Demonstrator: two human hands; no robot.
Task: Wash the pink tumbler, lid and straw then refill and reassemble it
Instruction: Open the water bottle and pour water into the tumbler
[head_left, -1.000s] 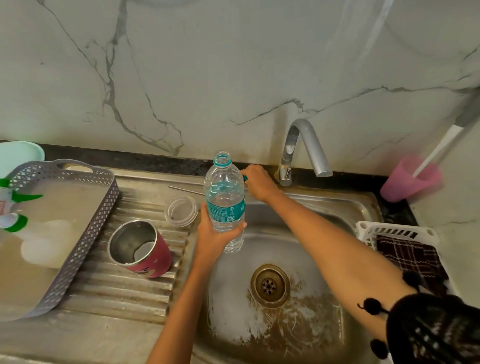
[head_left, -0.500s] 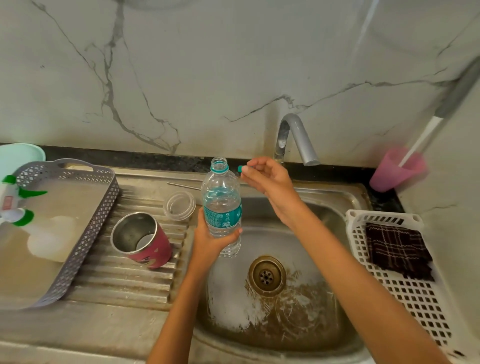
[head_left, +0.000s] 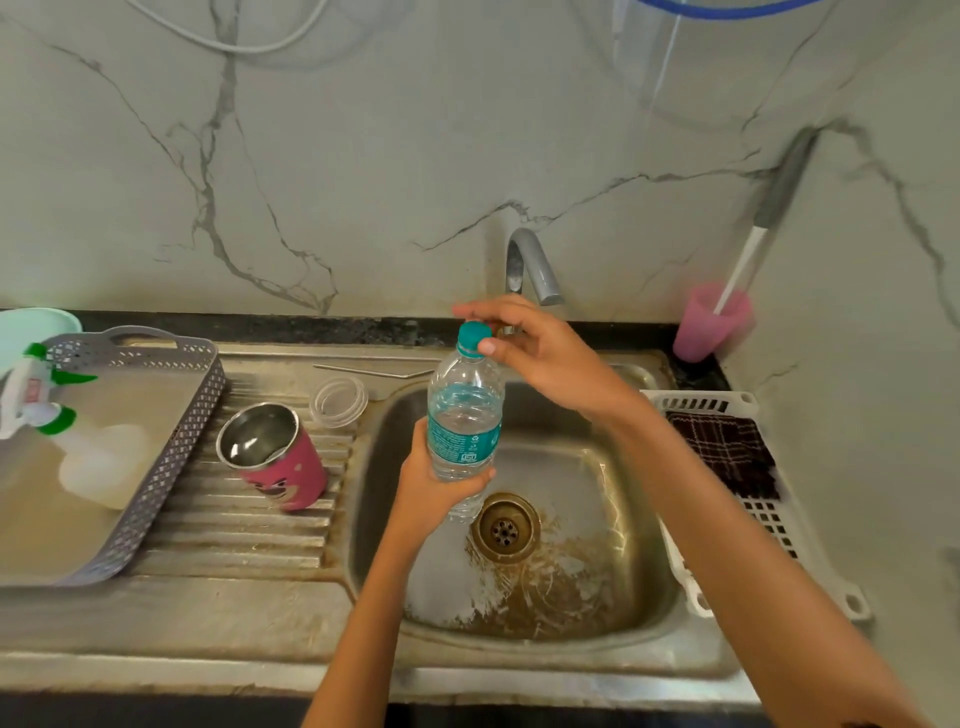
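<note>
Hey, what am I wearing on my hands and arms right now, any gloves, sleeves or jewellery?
Nothing visible: the left hand and right hand are bare, without gloves, rings, bracelets or a watch, and no sleeve is clearly in view.

A home kitchen, seen at its washing-up spot. A stainless steel sink (head_left: 587, 457) with a brass-coloured drain (head_left: 505, 527) and a ribbed draining board (head_left: 249, 530) sits under a curved tap (head_left: 532, 265), backed by a marble-veined wall (head_left: 363, 156). A dark worktop (head_left: 291, 327) runs along the sink's back edge. A pink tumbler (head_left: 280, 462) stands on the draining board. A grey perforated tray (head_left: 171, 467) with a spray bottle (head_left: 47, 410) sits at the left edge. A white basket (head_left: 769, 519) holding a checked cloth (head_left: 722, 447) sits at the right.
</note>
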